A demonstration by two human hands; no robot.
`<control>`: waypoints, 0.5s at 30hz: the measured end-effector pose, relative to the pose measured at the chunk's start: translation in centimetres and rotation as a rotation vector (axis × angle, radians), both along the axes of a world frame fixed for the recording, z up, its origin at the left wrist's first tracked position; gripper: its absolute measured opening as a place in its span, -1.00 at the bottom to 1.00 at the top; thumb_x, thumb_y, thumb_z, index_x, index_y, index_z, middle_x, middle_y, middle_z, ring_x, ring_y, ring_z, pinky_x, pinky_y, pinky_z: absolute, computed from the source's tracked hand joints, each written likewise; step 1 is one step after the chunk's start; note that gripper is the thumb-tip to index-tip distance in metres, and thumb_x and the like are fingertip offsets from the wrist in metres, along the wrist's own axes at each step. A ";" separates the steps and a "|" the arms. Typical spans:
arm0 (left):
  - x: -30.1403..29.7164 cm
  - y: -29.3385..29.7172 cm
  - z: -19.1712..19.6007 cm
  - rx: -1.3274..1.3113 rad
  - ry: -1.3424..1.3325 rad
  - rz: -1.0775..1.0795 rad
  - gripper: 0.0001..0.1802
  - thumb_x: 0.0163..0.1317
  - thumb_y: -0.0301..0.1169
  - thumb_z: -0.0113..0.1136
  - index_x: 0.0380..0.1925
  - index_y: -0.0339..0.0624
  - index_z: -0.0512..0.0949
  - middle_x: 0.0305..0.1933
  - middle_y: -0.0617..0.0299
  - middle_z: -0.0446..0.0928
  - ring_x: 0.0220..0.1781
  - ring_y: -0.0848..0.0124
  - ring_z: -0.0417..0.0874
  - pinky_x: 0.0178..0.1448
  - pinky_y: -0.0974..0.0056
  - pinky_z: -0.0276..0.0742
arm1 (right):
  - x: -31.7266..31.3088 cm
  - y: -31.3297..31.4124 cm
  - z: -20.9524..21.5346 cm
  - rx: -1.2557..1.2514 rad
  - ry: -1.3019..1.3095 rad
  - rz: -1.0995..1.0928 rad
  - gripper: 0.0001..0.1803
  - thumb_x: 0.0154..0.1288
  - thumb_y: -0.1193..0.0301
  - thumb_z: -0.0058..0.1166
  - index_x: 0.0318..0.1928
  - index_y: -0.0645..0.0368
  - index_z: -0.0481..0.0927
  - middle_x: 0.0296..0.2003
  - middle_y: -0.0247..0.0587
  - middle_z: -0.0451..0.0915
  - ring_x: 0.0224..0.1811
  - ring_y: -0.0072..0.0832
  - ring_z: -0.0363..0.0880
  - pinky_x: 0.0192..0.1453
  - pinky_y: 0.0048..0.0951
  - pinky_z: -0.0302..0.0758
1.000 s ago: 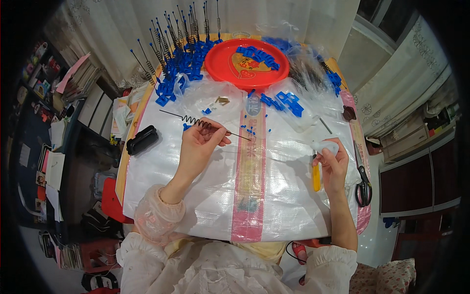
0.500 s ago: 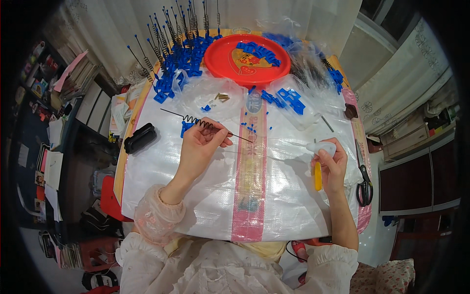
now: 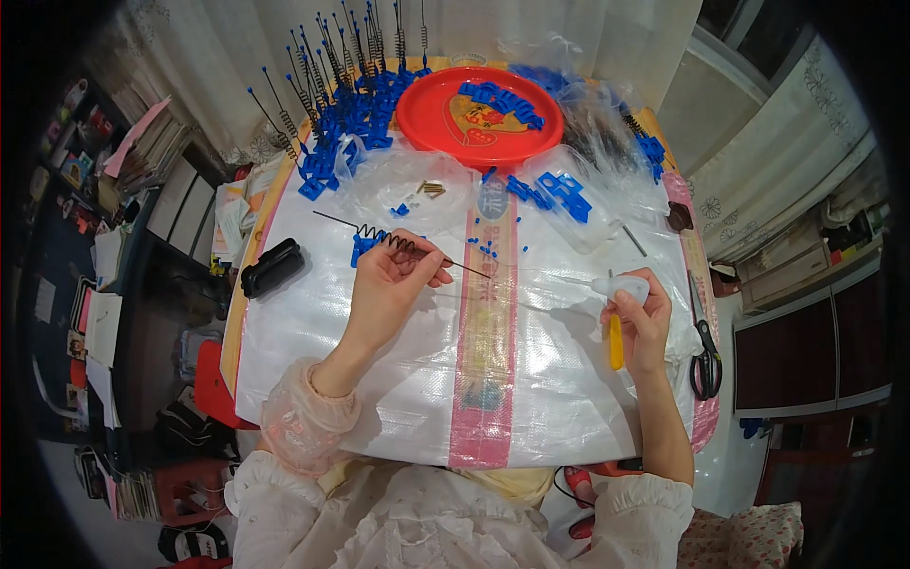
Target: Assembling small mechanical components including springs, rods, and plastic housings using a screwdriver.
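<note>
My left hand (image 3: 387,289) is closed around a black coiled wire rod (image 3: 371,231). One straight end of the wire sticks out to the upper left, the other to the right past my fingertips. In my right hand (image 3: 646,332) is a small white squeeze bottle (image 3: 621,285), its thin nozzle turned left toward the wire's tip but apart from it. A yellow handle-like piece (image 3: 615,343) hangs below the bottle from the same hand; the rest of it is hidden. Blue plastic blocks (image 3: 364,250) lie just behind my left hand, and tiny blue caps (image 3: 486,250) are scattered between both hands.
At the back stands a red round tray (image 3: 428,128) with blue parts. Left of it, a cluster of blue bases (image 3: 346,119) bears upright spring rods. Black scissors (image 3: 705,365) lie at the right edge, a black case (image 3: 272,268) at the left. Plastic bags (image 3: 365,194) hold small parts.
</note>
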State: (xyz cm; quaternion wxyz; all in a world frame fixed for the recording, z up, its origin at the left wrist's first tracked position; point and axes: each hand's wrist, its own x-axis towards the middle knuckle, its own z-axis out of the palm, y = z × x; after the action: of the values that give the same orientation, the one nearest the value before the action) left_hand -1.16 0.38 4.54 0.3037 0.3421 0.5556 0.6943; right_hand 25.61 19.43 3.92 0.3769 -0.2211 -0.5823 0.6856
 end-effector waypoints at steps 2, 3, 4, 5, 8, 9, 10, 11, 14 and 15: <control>0.0 -0.1 0.2 -0.001 0.002 0.004 -0.92 0.38 -0.53 0.18 -0.19 -0.31 0.54 -0.24 0.10 0.66 -0.26 0.43 0.70 -0.15 0.37 0.60 | -0.1 -0.1 0.1 -0.001 0.003 0.000 -0.78 0.27 0.47 0.21 -0.15 0.29 0.49 -0.34 -0.19 0.63 -0.43 -0.56 0.59 -0.31 -0.50 0.56; 0.0 0.0 0.2 -0.004 0.004 0.004 -0.93 0.38 -0.53 0.18 -0.19 -0.31 0.54 -0.24 0.11 0.66 -0.26 0.43 0.70 -0.15 0.37 0.60 | 0.0 0.0 0.0 -0.002 0.004 -0.001 -0.78 0.27 0.47 0.21 -0.15 0.29 0.49 -0.34 -0.20 0.63 -0.44 -0.56 0.59 -0.31 -0.50 0.56; 0.0 0.0 0.2 -0.002 0.002 0.005 -0.93 0.38 -0.53 0.18 -0.20 -0.31 0.54 -0.24 0.10 0.66 -0.27 0.43 0.70 -0.15 0.37 0.60 | 0.0 0.1 -0.1 -0.003 0.004 -0.002 -0.78 0.27 0.47 0.21 -0.15 0.29 0.49 -0.34 -0.20 0.62 -0.44 -0.56 0.59 -0.31 -0.50 0.56; 0.1 0.0 0.2 0.000 -0.001 0.006 -0.93 0.38 -0.53 0.18 -0.20 -0.32 0.54 -0.24 0.10 0.66 -0.27 0.43 0.70 -0.15 0.37 0.60 | 0.0 0.0 0.0 -0.003 -0.001 -0.004 -0.78 0.27 0.47 0.21 -0.15 0.29 0.49 -0.34 -0.20 0.62 -0.44 -0.56 0.59 -0.31 -0.50 0.56; 0.0 0.0 0.2 -0.002 -0.004 0.003 -0.92 0.38 -0.53 0.19 -0.20 -0.33 0.54 -0.24 0.11 0.66 -0.26 0.43 0.71 -0.14 0.38 0.61 | -0.1 -0.1 0.1 -0.005 -0.007 -0.007 -0.79 0.27 0.47 0.22 -0.16 0.29 0.50 -0.34 -0.20 0.62 -0.44 -0.56 0.58 -0.31 -0.50 0.56; 0.0 0.0 0.1 -0.004 -0.005 0.002 -0.91 0.37 -0.53 0.19 -0.21 -0.34 0.53 -0.24 0.12 0.67 -0.26 0.43 0.71 -0.13 0.38 0.62 | -0.1 0.0 0.0 -0.005 -0.005 -0.008 -0.79 0.26 0.47 0.21 -0.17 0.29 0.50 -0.34 -0.20 0.62 -0.44 -0.56 0.58 -0.31 -0.50 0.56; 0.0 0.0 0.1 -0.005 -0.007 0.003 -0.91 0.37 -0.53 0.19 -0.21 -0.34 0.53 -0.24 0.12 0.67 -0.26 0.43 0.71 -0.13 0.38 0.62 | -0.1 -0.1 0.0 -0.005 -0.003 -0.008 -0.79 0.26 0.47 0.21 -0.17 0.29 0.50 -0.34 -0.20 0.62 -0.44 -0.56 0.58 -0.32 -0.50 0.56; 0.0 -0.1 0.1 -0.006 -0.009 0.003 -0.91 0.37 -0.53 0.19 -0.21 -0.34 0.53 -0.24 0.12 0.67 -0.26 0.43 0.71 -0.13 0.38 0.62 | -0.1 -0.1 0.1 -0.006 0.000 -0.007 -0.79 0.26 0.47 0.21 -0.17 0.29 0.50 -0.34 -0.19 0.62 -0.44 -0.56 0.58 -0.32 -0.50 0.56; 0.0 0.0 0.1 -0.007 -0.008 -0.002 -0.91 0.38 -0.53 0.19 -0.21 -0.34 0.53 -0.24 0.12 0.67 -0.26 0.43 0.71 -0.13 0.37 0.62 | -0.1 -0.2 0.1 -0.006 0.002 -0.008 -0.80 0.26 0.48 0.21 -0.18 0.28 0.49 -0.34 -0.19 0.62 -0.44 -0.57 0.58 -0.32 -0.50 0.56; 0.0 0.0 0.1 -0.007 -0.006 -0.002 -0.91 0.38 -0.53 0.19 -0.21 -0.34 0.53 -0.24 0.12 0.67 -0.26 0.43 0.71 -0.13 0.37 0.62 | -0.1 -0.2 0.2 -0.004 -0.003 -0.006 -0.80 0.26 0.48 0.21 -0.19 0.28 0.49 -0.34 -0.19 0.62 -0.44 -0.57 0.58 -0.32 -0.50 0.56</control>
State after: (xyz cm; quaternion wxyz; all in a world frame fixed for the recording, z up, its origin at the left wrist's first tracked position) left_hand -1.13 0.37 4.68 0.3072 0.3396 0.5566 0.6932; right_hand 25.50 19.27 4.12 0.3777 -0.2248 -0.5806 0.6853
